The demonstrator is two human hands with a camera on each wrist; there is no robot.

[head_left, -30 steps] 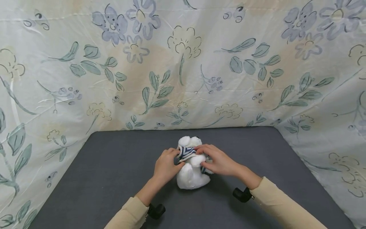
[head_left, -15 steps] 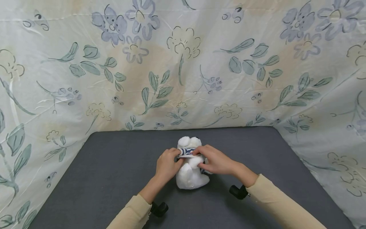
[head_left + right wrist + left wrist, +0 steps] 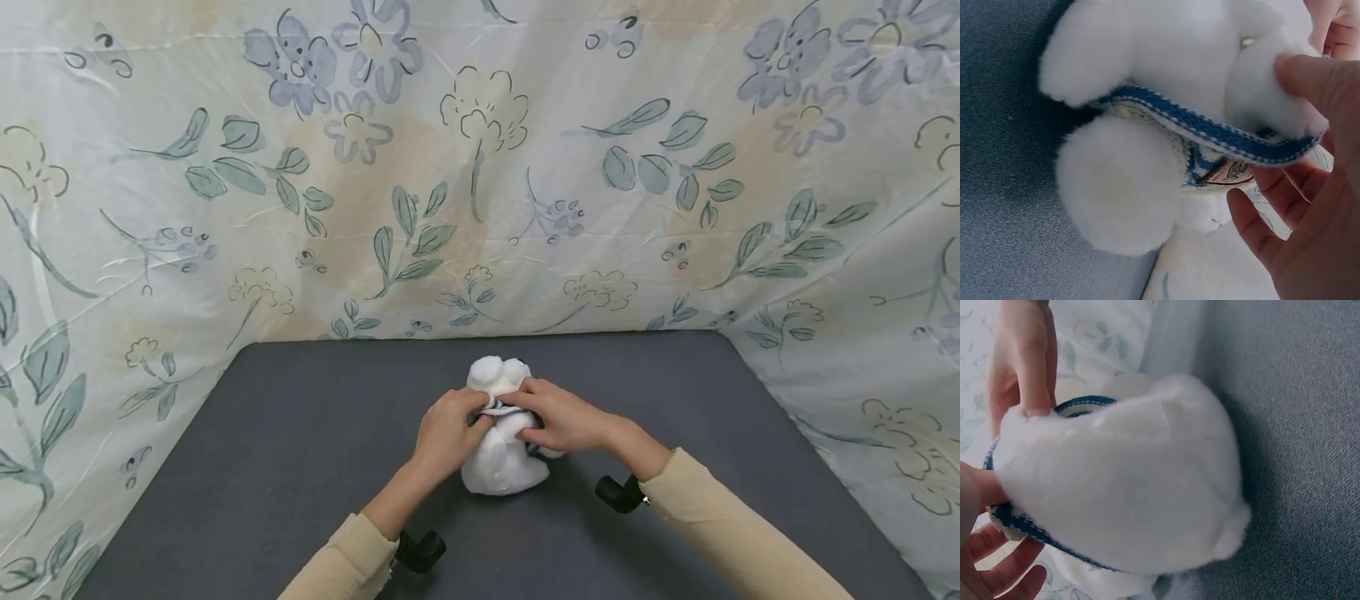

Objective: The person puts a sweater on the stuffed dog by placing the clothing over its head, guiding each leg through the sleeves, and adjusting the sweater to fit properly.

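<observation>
A white plush toy (image 3: 498,467) sits upright on the table with its back toward me in the head view. Around its upper body is a blue-and-white knitted garment (image 3: 1210,131), with a small sewn label (image 3: 1229,172) on it. My left hand (image 3: 450,429) pinches the knit's edge behind the toy's neck, thumb against the white fur. From the other side, my right hand (image 3: 566,417) holds the same edge, its thumb pressed on the plush in the right wrist view. The toy's face and most of its front are hidden.
A dark grey table (image 3: 315,450) lies under the toy. Behind it and along the sides hangs a flower-printed cloth (image 3: 480,233). A black wrist camera (image 3: 420,552) is strapped below the left sleeve, another black camera (image 3: 621,494) below the right.
The knit behind the neck has gone from a broad striped band to a narrow bunched strip. My left hand has shifted right, closer to my right hand. The toy stays in place.
</observation>
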